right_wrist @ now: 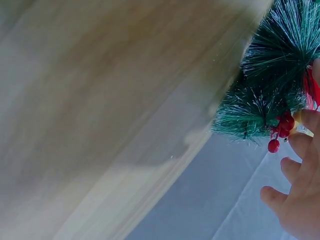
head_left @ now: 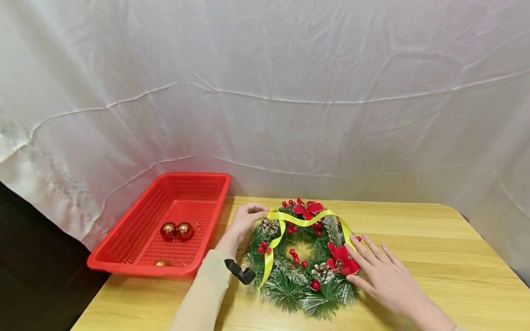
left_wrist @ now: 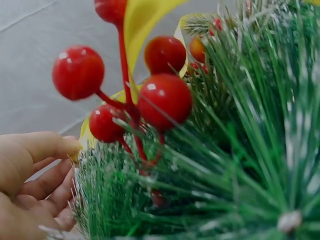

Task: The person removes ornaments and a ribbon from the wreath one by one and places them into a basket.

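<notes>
A green wreath [head_left: 290, 294] with frosted needles, pine cones, red berries [left_wrist: 165, 102] and red flowers lies on the table. Across its top loops a yellow ribbon [head_left: 304, 222], one end trailing down the left side. My left hand [head_left: 247, 219] is at the wreath's upper left, pinching the ribbon between thumb and finger. On the other side my right hand [head_left: 387, 278] lies with straight, spread fingers against the wreath's right edge, near a red flower [head_left: 342, 260] and the ribbon's right part. The right wrist view shows those fingers beside a berry cluster [right_wrist: 283, 127].
Left of the wreath stands a red plastic basket [head_left: 145, 202] holding two shiny copper-coloured baubles [head_left: 184, 230] and a gold one [head_left: 162, 262]. Beneath is a wooden table [head_left: 447, 257]. A pale cloth [head_left: 290, 133] hangs behind the table.
</notes>
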Action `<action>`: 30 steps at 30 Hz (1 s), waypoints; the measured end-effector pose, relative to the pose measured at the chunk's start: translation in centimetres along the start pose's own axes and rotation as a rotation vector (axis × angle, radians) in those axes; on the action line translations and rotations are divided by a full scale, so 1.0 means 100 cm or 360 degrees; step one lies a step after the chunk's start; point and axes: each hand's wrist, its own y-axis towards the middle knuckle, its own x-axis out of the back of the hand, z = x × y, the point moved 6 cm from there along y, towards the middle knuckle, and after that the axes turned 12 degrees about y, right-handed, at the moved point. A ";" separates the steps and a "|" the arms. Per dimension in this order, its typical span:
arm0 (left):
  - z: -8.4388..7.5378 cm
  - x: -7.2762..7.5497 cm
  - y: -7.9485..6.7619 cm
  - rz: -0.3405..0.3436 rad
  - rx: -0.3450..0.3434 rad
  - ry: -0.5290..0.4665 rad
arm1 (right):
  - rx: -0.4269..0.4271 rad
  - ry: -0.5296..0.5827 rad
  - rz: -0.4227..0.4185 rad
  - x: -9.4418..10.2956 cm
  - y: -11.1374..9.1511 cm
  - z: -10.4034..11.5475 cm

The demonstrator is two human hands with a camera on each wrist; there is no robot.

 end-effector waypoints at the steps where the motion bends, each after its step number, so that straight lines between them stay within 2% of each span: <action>1: -0.001 0.001 0.000 -0.0029 -0.0003 -0.0002 | 0.0002 0.0001 -0.0004 0.000 0.000 0.000; 7: -0.014 0.007 0.002 -0.0153 -0.0056 -0.0072 | 0.0003 -0.0003 -0.0021 0.000 0.000 -0.001; 15: -0.031 0.012 0.001 -0.0212 -0.0114 -0.0137 | -0.0014 0.0003 0.0001 -0.001 0.000 -0.001; 21: -0.062 0.023 -0.003 -0.0302 -0.0130 -0.0218 | -0.0023 0.0005 -0.0010 0.000 -0.001 -0.002; 25: -0.087 0.037 -0.008 -0.0358 -0.0147 -0.0278 | -0.0027 0.0008 -0.0002 -0.001 -0.001 -0.002; 30: -0.105 0.059 -0.007 -0.0480 -0.0221 -0.0288 | -0.0031 0.0015 0.0011 -0.001 -0.001 -0.001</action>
